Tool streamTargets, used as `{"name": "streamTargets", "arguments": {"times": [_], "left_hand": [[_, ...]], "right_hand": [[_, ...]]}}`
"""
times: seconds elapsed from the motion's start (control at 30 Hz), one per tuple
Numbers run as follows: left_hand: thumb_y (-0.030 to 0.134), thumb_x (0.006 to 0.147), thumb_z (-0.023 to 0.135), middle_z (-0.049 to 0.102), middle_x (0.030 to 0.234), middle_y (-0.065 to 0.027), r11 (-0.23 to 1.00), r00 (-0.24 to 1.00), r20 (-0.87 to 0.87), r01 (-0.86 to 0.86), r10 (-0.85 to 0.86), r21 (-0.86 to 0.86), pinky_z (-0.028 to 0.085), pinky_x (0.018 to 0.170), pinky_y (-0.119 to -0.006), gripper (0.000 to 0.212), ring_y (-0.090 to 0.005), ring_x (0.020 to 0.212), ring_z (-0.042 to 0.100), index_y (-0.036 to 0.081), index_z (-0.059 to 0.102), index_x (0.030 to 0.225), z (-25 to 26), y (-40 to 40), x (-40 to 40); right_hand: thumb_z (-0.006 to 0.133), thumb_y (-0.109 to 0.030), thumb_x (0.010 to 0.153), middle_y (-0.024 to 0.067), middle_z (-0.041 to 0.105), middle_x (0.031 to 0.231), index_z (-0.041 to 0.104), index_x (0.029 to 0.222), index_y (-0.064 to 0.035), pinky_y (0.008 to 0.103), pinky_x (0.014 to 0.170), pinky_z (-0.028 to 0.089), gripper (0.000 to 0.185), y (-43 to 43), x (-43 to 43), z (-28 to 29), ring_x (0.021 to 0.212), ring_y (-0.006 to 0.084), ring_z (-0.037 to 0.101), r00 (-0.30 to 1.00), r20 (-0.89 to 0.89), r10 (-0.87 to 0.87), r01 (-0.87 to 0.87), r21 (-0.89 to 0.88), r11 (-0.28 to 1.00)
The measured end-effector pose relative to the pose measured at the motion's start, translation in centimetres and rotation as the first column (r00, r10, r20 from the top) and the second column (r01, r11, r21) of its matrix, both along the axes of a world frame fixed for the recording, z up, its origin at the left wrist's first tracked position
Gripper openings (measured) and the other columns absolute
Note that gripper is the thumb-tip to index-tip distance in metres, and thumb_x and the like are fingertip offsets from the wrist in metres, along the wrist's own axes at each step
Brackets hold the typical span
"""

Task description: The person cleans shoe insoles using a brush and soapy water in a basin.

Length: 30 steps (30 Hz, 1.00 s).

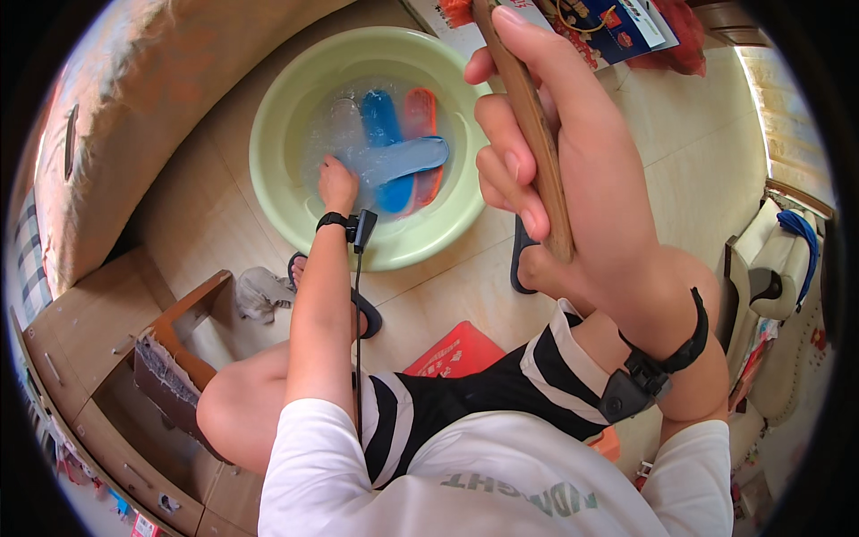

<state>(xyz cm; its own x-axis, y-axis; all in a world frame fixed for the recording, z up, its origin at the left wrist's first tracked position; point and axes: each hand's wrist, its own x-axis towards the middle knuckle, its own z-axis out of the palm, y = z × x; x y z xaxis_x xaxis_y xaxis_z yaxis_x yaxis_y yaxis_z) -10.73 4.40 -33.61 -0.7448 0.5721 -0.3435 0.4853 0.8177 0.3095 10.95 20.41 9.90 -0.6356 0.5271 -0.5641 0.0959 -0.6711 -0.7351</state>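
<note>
A pale green plastic basin (268, 201) of cloudy water stands on the floor before me. In it lie a blue insole (381, 117), an orange-edged insole (421, 111) and a submerged pale insole (345, 115). A light blue insole (413, 156) rests across the blue and orange ones. My left hand (338, 182) dips into the water at its near-left end; the fingers are partly under water, and their grip cannot be made out. Raised close to the camera, my right hand (570, 127) grasps the wooden handle of a brush (530, 127) with orange-red bristles at the upper edge.
Left of the basin is a cloth-covered piece of furniture (154, 80). A wooden cabinet (87, 349) and a grey cloth (262, 294) are at lower left. Printed packaging (604, 33) and a red bag (678, 40) lie beyond my right hand. A cream padded chair (772, 268) stands right.
</note>
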Motion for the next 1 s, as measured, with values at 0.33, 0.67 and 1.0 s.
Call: {"name": "streamTargets", "arguments": {"times": [0.33,0.67,1.0], "left_hand": [[0.000,0.084,0.059,0.069,0.099,-0.0234,0.966,0.952,0.306,-0.082,0.003,0.245,0.062,0.073,-0.042,0.045,-0.0350,0.084,0.072,-0.002,0.061,0.128,-3.8,-5.0,-4.2],[-0.007,0.083,0.053,0.070,0.100,-0.0157,0.898,0.780,0.617,-0.343,0.108,0.275,0.062,0.067,-0.032,0.044,-0.0250,0.084,0.073,-0.002,0.065,0.124,14.5,-1.0,1.2],[-0.004,0.099,0.041,0.062,0.118,-0.0158,0.871,0.777,0.628,-0.337,0.042,0.359,0.061,0.089,-0.033,0.041,-0.0245,0.103,0.068,-0.006,0.049,0.139,28.7,-1.7,4.0]], "right_hand": [[0.053,-0.051,0.097,0.0004,0.046,0.056,0.055,0.096,-0.0032,0.0262,0.038,0.030,0.048,-1.2,0.3,0.5,0.039,0.0101,0.039,0.997,-0.073,0.012,0.002,0.188,0.982],[0.054,-0.051,0.098,-0.0005,0.047,0.060,0.056,0.098,-0.0048,0.0261,0.042,0.033,0.046,-2.3,1.2,0.2,0.041,0.0090,0.040,0.993,-0.041,0.112,-0.097,0.271,0.958],[0.056,-0.050,0.098,0.0031,0.051,0.068,0.054,0.088,-0.0054,0.0303,0.043,0.037,0.046,-4.9,0.4,-2.4,0.045,0.0117,0.045,0.964,0.014,0.264,-0.260,0.240,0.935]]}}
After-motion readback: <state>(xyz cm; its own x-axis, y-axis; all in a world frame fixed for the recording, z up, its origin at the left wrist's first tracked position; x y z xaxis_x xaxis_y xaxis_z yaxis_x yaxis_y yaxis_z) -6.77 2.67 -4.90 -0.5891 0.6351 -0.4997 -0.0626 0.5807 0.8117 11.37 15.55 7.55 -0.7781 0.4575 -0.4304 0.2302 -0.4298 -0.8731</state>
